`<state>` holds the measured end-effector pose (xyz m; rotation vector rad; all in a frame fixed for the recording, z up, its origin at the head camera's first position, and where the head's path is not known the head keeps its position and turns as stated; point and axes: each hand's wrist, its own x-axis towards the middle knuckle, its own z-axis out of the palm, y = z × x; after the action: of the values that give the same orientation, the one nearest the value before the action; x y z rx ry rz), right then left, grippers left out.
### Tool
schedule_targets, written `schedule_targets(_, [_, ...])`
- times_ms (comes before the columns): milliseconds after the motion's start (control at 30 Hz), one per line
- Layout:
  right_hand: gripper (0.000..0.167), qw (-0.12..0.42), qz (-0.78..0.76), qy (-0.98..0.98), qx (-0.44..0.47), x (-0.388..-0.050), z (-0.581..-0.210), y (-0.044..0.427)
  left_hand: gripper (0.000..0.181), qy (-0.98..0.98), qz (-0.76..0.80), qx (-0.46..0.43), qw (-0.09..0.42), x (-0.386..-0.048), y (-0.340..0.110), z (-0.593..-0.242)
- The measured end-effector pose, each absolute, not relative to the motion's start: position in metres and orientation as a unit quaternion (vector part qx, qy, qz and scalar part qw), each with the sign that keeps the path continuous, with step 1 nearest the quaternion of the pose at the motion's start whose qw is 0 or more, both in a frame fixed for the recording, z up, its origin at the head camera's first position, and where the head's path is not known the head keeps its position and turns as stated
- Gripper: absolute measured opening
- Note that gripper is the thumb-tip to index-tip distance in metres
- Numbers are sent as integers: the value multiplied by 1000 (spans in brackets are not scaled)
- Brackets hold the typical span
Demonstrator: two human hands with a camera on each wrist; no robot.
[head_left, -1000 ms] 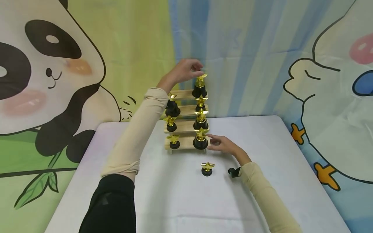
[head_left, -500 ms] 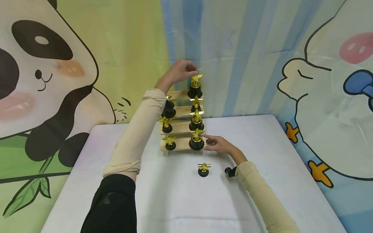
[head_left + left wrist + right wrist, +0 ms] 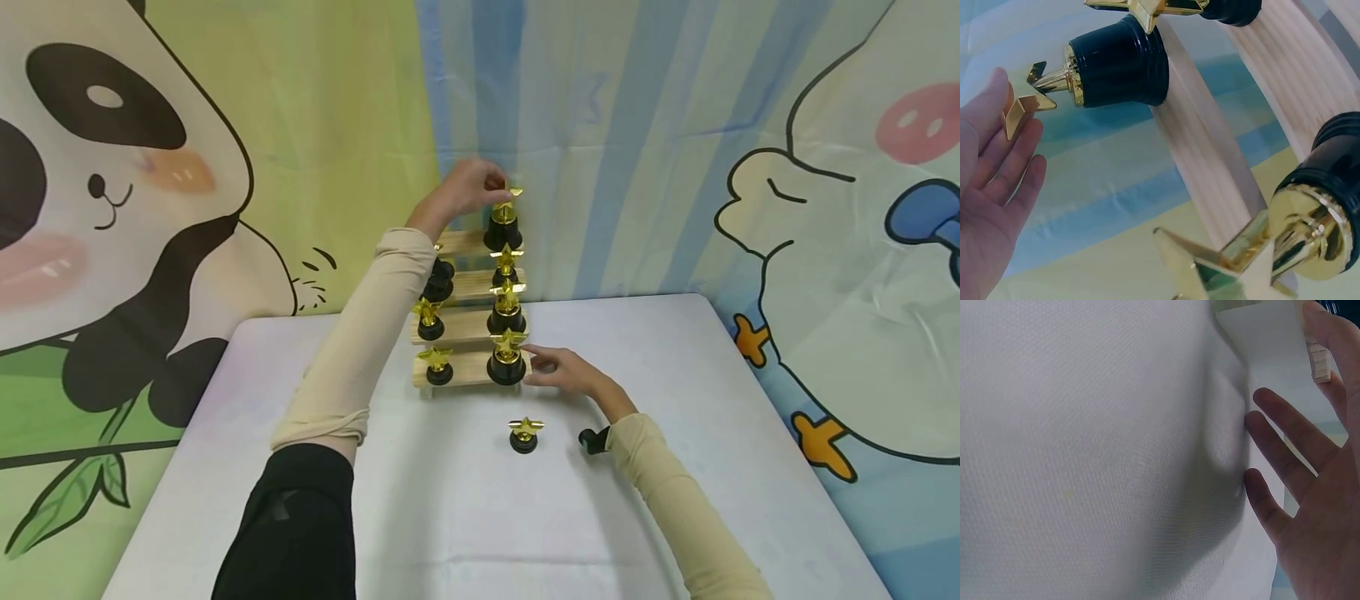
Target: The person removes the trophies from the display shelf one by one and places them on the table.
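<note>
A stepped wooden stand (image 3: 468, 368) holds several trophies with gold stars and black bases. On its top step, at the right, stands a trophy (image 3: 502, 229). My left hand (image 3: 468, 187) pinches the star of that trophy; in the left wrist view the thumb and fingers lie around the gold star (image 3: 1019, 112). My right hand (image 3: 566, 371) holds the right end of the bottom step between thumb and index finger, beside a larger trophy (image 3: 506, 362). In the right wrist view its other fingers (image 3: 1279, 450) are spread against the white cloth.
One small trophy (image 3: 523, 436) stands on the white table (image 3: 450, 517) in front of the stand. A black trophy base (image 3: 437, 282) on a left step is partly hidden by my left forearm. Behind the table hangs a printed curtain (image 3: 337, 125).
My left hand has come slightly down and right onto the top trophy's star. My right hand stays at the bottom step. The head view has shifted a little.
</note>
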<state>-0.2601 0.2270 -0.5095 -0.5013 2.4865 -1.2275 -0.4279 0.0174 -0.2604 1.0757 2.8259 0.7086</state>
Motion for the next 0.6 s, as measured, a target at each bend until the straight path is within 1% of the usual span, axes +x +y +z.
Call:
schedule_targets(233, [68,160,-422,874,-178,-262,-507,232,34,897,263,356,5,-427,15,-247])
schedule_targets(333, [67,156,-426,873,-177,-264,-505,235,35,888,291,356,-20,-425,12,-237])
schedule_targets(500, [68,160,-429,871,-179,-265,-505,237,35,865,380,318,-80,-418,2,-227])
schedule_targets(600, [68,161,-424,874,-176,-265,-505,239,36,845,423,311,-106,-411,-5,-224])
